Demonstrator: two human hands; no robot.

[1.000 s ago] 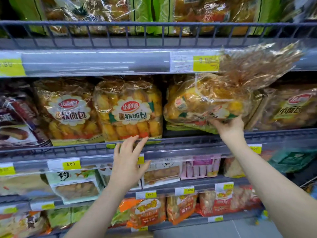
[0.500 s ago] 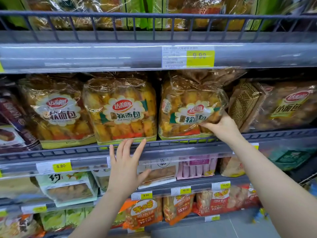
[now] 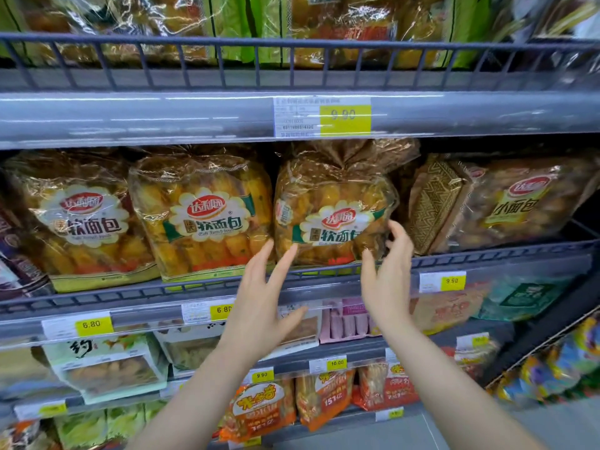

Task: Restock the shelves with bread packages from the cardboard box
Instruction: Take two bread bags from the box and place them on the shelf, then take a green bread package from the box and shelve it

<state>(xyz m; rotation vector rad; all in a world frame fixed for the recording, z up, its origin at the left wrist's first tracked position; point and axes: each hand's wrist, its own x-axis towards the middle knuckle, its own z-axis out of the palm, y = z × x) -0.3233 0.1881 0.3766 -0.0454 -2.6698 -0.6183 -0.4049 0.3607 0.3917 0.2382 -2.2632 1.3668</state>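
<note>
This bread package (image 3: 334, 206) sits upright on the shelf (image 3: 487, 258), so that one's done. My left hand (image 3: 259, 306) and right hand (image 3: 386, 280) are both open, empty. Box isn't in view.

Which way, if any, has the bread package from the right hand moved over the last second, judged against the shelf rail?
Yes. The bread package went from tilted above the shelf rail to standing upright behind it. The right hand, fingers open, is beside it.
</note>
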